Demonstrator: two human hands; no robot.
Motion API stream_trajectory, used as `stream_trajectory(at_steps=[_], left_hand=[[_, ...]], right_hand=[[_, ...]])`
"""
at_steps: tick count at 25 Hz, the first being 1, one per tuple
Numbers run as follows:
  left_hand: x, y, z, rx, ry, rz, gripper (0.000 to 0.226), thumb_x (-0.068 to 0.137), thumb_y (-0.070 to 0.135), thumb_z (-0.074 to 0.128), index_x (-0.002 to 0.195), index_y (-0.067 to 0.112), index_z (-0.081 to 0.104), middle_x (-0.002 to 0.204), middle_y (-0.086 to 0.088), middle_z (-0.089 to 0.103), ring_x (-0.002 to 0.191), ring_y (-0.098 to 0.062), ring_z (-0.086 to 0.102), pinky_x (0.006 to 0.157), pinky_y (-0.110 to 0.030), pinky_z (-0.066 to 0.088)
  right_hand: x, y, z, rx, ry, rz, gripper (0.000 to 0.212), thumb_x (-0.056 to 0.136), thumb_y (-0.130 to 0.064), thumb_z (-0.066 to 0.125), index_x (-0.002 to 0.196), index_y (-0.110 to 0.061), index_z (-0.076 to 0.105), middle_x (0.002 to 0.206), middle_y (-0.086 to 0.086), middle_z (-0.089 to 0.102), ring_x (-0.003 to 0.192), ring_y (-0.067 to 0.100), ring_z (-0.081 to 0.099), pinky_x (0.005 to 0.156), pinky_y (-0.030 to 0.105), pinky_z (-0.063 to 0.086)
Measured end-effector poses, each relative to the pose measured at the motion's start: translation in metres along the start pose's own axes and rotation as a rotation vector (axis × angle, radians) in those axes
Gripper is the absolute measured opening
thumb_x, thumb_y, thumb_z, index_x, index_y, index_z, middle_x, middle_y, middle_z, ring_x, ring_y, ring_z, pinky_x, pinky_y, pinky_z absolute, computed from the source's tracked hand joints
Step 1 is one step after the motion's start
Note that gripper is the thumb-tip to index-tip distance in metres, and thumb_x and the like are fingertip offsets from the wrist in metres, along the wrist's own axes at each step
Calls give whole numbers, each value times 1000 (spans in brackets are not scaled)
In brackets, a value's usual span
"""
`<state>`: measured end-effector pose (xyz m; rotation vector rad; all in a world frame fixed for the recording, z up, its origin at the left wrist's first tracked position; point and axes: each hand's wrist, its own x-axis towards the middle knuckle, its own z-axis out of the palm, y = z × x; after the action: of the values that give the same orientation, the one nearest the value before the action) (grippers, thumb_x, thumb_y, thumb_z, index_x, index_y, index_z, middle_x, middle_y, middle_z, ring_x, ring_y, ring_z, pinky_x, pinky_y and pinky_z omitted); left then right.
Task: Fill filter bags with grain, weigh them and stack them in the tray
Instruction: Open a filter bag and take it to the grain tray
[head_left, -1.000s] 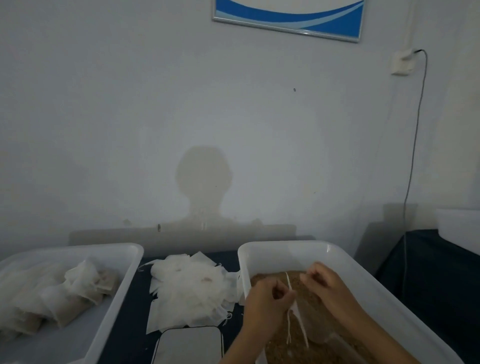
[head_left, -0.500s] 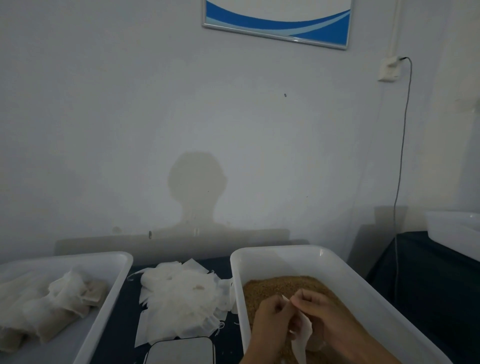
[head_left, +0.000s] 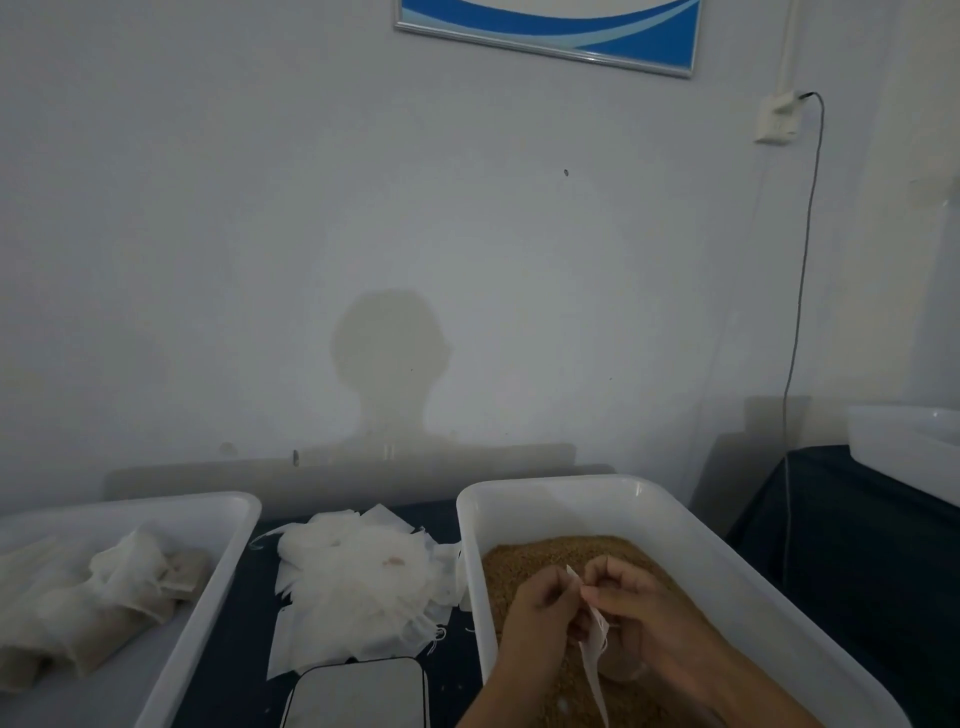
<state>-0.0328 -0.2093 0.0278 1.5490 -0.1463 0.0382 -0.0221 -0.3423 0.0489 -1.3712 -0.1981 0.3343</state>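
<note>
Before us a pale wall rises behind a dark counter (head_left: 249, 613). At near right we see a white tub (head_left: 727, 566) of brown grain (head_left: 524, 556); over it our left hand (head_left: 540, 608) and right hand (head_left: 644, 618) each pinch a white filter bag (head_left: 597, 631) by its top, fingers curled in a tight grip. Empty bags (head_left: 358, 582) lie heaped at centre, a scale (head_left: 358, 696) just near of them. Filled bags (head_left: 104, 592) rest in the left tray (head_left: 228, 525).

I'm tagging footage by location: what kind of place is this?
Probably a small packing workroom: a tub of grain, loose filter bags on the table, and a tray of filled bags.
</note>
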Motion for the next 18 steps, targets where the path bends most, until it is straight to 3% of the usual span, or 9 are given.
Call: stream_trajectory(at_steps=[4,7,11,13,18], left_hand=[[-1,-1,0,152,22,45,25,93,11,54,68,13,55,60,5,58,53,-1,53,56,-18,44],[-1,-3,1,207,33,39,26,88,12,60,64,17,52,61,5,55,56,-6,51,57,-21,42],[-4,-5,3,359,8,52,11,83,18,61,73,18,57,69,4,54,64,-9,48,63,-24,42],[-6,-6,3,416,26,76,15,83,20,61,70,21,52,67,8,51,61,-5,44,59,-18,38],[-9,-4,5,480,161,171,24,82,6,55,76,24,41,64,8,43,52,-2,38,52,-14,34]], right_hand=[[3,3,-6,-35,-10,13,11,85,8,52,84,-2,50,72,17,54,60,25,55,56,33,43],[6,7,-10,-80,15,20,7,84,2,55,86,-4,52,71,13,53,60,21,51,54,31,41],[7,12,-16,-228,46,12,7,88,-2,57,86,-9,56,72,8,59,60,17,56,51,25,43],[7,14,-17,-337,85,-39,14,89,1,54,83,-11,57,69,4,60,59,14,56,53,24,43],[7,14,-17,-572,248,-210,21,89,8,46,77,-7,55,72,19,57,53,16,56,53,26,48]])
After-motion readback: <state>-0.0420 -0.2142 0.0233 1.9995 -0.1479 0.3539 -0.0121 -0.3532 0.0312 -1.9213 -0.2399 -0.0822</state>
